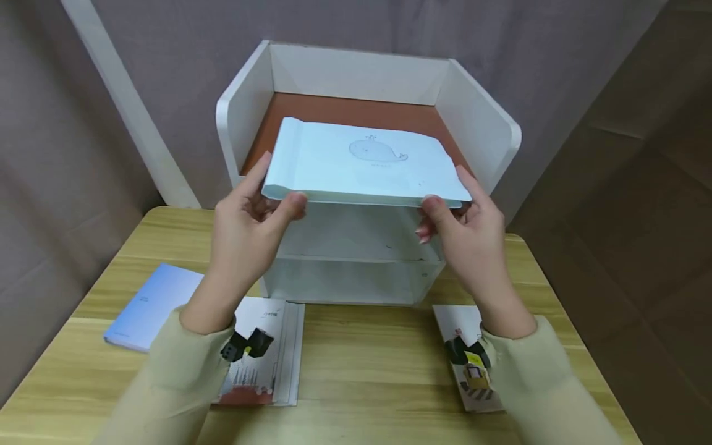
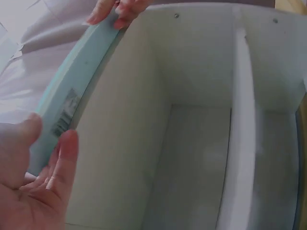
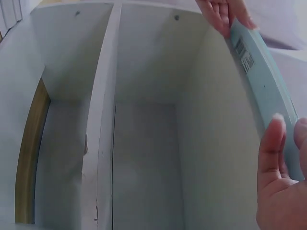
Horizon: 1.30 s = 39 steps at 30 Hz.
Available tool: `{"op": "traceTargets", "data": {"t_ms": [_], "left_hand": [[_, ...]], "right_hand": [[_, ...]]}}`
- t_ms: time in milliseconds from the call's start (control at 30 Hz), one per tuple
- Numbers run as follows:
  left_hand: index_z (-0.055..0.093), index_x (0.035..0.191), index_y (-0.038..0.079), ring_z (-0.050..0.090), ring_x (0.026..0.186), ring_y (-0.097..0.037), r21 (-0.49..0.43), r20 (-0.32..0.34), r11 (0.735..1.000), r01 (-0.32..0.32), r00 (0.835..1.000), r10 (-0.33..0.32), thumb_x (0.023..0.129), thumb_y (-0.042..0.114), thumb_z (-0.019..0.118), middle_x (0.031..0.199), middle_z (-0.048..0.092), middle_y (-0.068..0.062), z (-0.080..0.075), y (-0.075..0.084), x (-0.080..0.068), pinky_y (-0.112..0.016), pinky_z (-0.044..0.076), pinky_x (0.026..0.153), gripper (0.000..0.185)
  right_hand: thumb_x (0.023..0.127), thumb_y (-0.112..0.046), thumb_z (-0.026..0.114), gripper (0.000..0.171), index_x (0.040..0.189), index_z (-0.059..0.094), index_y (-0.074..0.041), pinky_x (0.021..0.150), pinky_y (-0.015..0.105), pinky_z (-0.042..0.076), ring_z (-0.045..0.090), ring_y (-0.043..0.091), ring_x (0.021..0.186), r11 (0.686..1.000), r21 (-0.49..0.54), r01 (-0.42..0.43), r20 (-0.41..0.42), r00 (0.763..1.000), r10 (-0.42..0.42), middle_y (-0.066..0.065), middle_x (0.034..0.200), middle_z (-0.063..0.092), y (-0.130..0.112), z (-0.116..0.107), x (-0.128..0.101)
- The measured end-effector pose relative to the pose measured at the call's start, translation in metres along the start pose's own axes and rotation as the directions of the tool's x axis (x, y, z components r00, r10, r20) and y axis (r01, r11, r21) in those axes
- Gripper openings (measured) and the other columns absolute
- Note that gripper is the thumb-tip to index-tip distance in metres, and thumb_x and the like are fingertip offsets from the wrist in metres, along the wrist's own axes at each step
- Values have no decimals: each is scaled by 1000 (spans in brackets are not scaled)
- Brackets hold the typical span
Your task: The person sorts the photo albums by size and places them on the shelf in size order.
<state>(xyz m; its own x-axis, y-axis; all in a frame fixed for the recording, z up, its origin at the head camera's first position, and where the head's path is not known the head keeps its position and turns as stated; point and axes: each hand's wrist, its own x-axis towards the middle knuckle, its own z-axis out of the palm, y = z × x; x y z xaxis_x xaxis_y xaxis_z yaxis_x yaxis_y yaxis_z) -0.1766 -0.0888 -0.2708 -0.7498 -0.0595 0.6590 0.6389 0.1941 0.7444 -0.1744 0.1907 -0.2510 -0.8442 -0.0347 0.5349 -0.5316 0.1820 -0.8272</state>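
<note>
Head view: left hand (image 1: 250, 213) and right hand (image 1: 464, 228) each pinch a near corner of a pale blue book (image 1: 364, 164), thumb on the near edge, fingers under or behind. Book is held flat between the hands, over the front of the top tray of a white shelf unit (image 1: 245, 105); whale drawing on its cover faces up. Below the hands, shelf compartments open toward the person. Near the left forearm on the table (image 1: 367, 364) lie a blue notebook (image 1: 150, 306) and a white booklet (image 1: 272, 352); another booklet (image 1: 464, 346) lies under the right wrist.

Left wrist view: left hand (image 2: 36, 187) clamps the book's edge (image 2: 67, 103), barcode label just above the thumb; right hand's fingertips (image 2: 115, 9) grip the far end. Shelf interior beside it.

Right wrist view: right hand (image 3: 280, 177) clamps the book (image 3: 261, 81); left hand's fingers (image 3: 223, 14) hold the far end.
</note>
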Motion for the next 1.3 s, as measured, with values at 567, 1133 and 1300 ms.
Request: {"op": "traceTargets", "data": {"t_ms": [567, 1133, 1300], "left_hand": [[46, 141, 0, 68, 58, -17, 6, -88, 988, 152, 985, -151, 95, 12, 62, 75, 69, -19, 6, 29, 12, -28, 58, 59, 50], [43, 145, 21, 64, 95, -8, 103, -38, 994, 37, 999, -34, 94, 15, 64, 104, 66, -1, 1, -15, -7, -27, 55, 82, 55], [40, 146, 19, 58, 111, -14, 80, -33, 996, -26, 999, 28, 91, 2, 65, 117, 62, -5, -6, -16, -24, -31, 52, 90, 63]], "right_hand": [[91, -34, 65, 69, 148, 37, -6, 50, 31, 56, 63, 22, 51, 979, -151, -137, -140, 983, 116, 16, 74, 69, -7, 9, 15], [99, -25, 55, 60, 150, 29, -6, 55, 30, 58, 63, 30, 55, 981, -176, -86, -160, 985, 58, 18, 82, 69, -14, 12, -4], [96, -13, 60, 61, 148, 30, -9, 54, 27, 56, 62, 25, 56, 994, -102, 45, -180, 982, -62, 15, 80, 66, -1, 11, -20]]}}
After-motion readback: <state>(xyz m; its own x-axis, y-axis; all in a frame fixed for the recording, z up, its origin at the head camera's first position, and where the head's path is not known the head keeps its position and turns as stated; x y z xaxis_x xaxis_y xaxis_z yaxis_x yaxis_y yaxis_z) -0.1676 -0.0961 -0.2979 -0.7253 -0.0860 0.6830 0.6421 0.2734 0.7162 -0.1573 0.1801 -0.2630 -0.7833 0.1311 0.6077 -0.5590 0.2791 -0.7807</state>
